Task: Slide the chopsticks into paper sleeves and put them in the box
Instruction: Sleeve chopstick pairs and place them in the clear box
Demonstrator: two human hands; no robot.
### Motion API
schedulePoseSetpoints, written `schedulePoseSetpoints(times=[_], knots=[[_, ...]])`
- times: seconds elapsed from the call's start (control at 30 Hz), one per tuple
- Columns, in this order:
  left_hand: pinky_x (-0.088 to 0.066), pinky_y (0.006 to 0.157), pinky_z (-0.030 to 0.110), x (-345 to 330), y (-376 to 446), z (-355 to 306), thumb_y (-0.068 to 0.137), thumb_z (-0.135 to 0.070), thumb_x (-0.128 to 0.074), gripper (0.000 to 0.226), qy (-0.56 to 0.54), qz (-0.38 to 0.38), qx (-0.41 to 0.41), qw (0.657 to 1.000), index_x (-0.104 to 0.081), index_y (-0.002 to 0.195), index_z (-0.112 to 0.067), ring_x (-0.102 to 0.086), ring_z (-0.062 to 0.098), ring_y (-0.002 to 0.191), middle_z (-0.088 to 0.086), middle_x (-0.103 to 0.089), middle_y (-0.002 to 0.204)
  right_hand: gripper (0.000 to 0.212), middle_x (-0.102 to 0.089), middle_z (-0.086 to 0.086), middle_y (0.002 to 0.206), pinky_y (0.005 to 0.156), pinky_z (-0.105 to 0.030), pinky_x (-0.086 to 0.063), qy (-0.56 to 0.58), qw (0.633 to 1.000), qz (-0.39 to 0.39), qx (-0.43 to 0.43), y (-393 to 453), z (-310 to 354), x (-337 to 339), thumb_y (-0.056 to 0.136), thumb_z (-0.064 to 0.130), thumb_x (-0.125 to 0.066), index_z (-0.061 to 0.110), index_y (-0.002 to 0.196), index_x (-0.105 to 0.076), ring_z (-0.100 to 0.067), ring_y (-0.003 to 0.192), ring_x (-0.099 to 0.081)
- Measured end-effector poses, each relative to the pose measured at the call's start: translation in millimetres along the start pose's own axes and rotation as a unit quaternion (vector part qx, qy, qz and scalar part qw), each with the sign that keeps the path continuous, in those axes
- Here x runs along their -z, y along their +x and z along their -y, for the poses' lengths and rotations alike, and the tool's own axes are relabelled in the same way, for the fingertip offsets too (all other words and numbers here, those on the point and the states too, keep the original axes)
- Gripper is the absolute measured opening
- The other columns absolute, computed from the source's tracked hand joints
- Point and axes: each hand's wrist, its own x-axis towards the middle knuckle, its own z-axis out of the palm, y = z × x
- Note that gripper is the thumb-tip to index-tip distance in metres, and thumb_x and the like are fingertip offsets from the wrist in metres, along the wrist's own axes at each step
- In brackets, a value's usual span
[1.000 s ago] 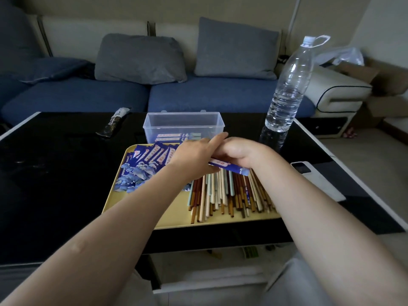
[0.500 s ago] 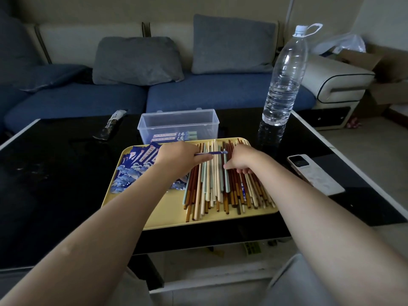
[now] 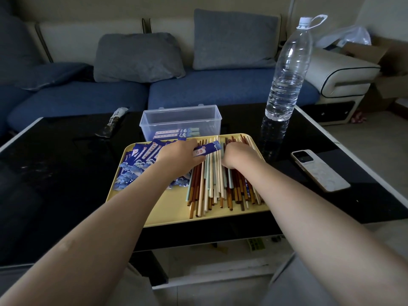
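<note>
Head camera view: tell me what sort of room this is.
Most likely a home living room: a blue sofa with grey cushions stands behind a black coffee table, on which a water bottle stands.

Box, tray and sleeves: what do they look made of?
Box: clear, glossy plastic, probably; the sleeved pairs inside show through its wall.
Tray: pale yellow, matte, smooth with a rounded raised rim; likely plastic, though coated metal can't be ruled out.
Sleeves: thin printed paper, blue with wave pattern; the one the left hand holds looks flat and flexible.
</note>
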Motion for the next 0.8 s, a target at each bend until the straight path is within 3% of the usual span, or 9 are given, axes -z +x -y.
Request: schedulePoseSetpoints(times=[0.2,0.37,0.47,0.53,0.63,0.77,0.8], knots=[[-0.040,0.055,0.024,6,-3,1,0.098,-0.049,-0.051,0.032,0.014,-0.004,0.001,1.000,-0.060,0.118,-0.026,-0.057,0.013,0.073,-0.002,-0.062,0.091,0.031,-0.055,-0.008,0.091,0.085,-0.032,-0.055,0.014,1.000,-0.002,-0.018,0,3,0,0.098,0.022,-0.059,0.007,0.125,-0.058,-0.024,0.094,-0.064],[-0.041,0.054,0.024,6,-3,4,0.098,-0.051,-0.051,0.030,0.015,0.004,0.010,1.000,-0.064,0.109,-0.027,-0.058,0.012,0.069,-0.005,-0.060,0.080,0.038,-0.057,-0.008,0.095,0.082,-0.031,-0.055,0.036,0.999,-0.008,-0.018,-3,5,0,0.097,0.022,-0.060,0.005,0.131,-0.055,-0.024,0.094,-0.066],[-0.044,0.054,0.025,6,-2,5,0.098,-0.051,-0.047,0.032,0.000,0.012,0.023,1.000,-0.064,0.104,-0.025,-0.059,0.012,0.067,-0.004,-0.061,0.078,0.030,-0.063,-0.006,0.085,0.065,-0.026,-0.053,0.091,0.996,-0.014,-0.018,-6,3,3,0.097,0.026,-0.060,0.005,0.118,-0.061,-0.019,0.076,-0.066],[-0.054,0.063,0.030,4,-1,6,0.098,-0.052,-0.046,0.034,-0.067,0.019,0.033,0.997,-0.061,0.118,-0.029,-0.062,0.012,0.071,-0.005,-0.065,0.089,0.026,-0.065,-0.005,0.073,0.050,-0.022,-0.046,0.175,0.984,-0.020,-0.019,-8,0,10,0.098,0.029,-0.059,0.005,0.107,-0.061,-0.013,0.054,-0.060],[-0.061,0.072,0.034,4,0,7,0.099,-0.045,-0.049,0.037,-0.224,0.048,0.038,0.973,-0.053,0.133,-0.031,-0.069,0.013,0.076,-0.003,-0.067,0.105,0.019,-0.071,-0.007,0.074,0.044,-0.020,-0.043,0.368,0.929,-0.016,-0.011,-9,-6,23,0.097,0.022,-0.060,0.006,0.106,-0.062,-0.010,0.048,-0.056],[-0.058,0.071,0.028,18,-2,-1,0.105,-0.028,-0.041,0.026,-0.335,0.084,0.093,0.934,-0.061,0.109,-0.010,-0.070,0.016,0.079,0.009,-0.067,0.096,0.016,-0.074,-0.010,0.092,0.050,-0.021,-0.046,0.612,0.790,0.033,0.006,-15,-11,34,0.098,0.011,-0.057,0.015,0.111,-0.066,-0.013,0.062,-0.063],[-0.058,0.067,0.027,20,-2,-2,0.105,-0.025,-0.041,0.025,-0.385,0.089,0.126,0.910,-0.059,0.108,-0.008,-0.070,0.014,0.075,0.010,-0.066,0.095,0.017,-0.074,-0.010,0.094,0.052,-0.021,-0.048,0.648,0.760,0.048,0.014,-17,-12,36,0.099,0.010,-0.054,0.014,0.109,-0.067,-0.012,0.062,-0.065]])
